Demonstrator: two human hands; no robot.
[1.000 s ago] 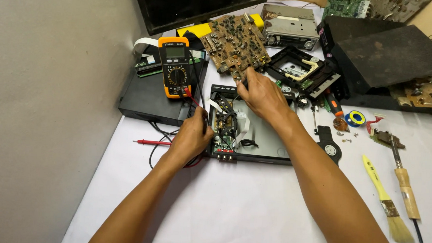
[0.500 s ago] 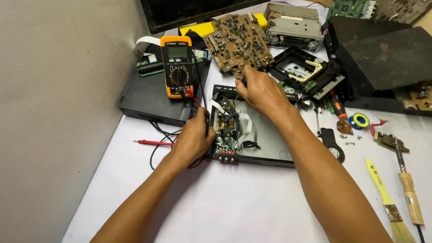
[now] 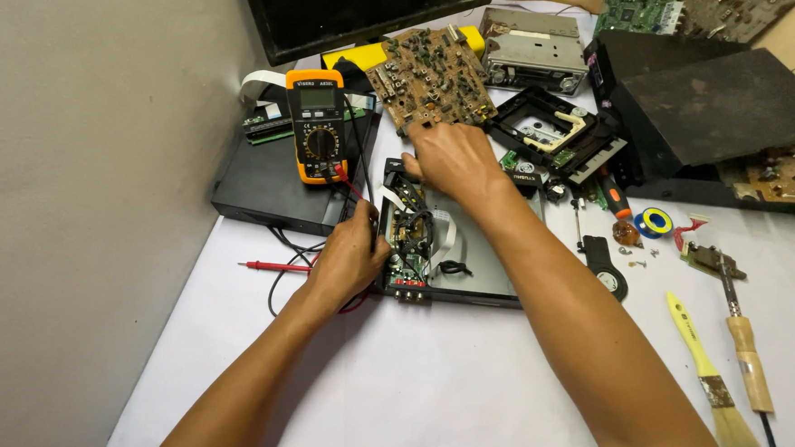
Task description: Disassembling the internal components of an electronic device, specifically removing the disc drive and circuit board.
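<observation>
Resting at the left edge of the opened player chassis [image 3: 468,263], the left hand [image 3: 348,259] is curled around a thin black probe whose tip points at the small circuit board [image 3: 410,242] inside the case; the grip looks clenched on that probe. Farther in, the right hand [image 3: 455,158] lies over the far end of the same chassis with fingers bent down onto its parts, and I cannot tell whether its grip grasps anything. This chassis sits near the middle of the white-covered counter [image 3: 425,388]. Just left and far of it an orange multimeter [image 3: 317,124] lies on a flat black box [image 3: 277,185], with black and red leads trailing toward the left hand. A red probe [image 3: 277,266] lies loose on the counter to the left. Beyond the right hand sits a brown circuit board [image 3: 433,71]. To the right lie a yellow-handled brush [image 3: 711,376], a wooden-handled soldering iron [image 3: 744,351] and an orange-handled screwdriver [image 3: 612,194].
</observation>
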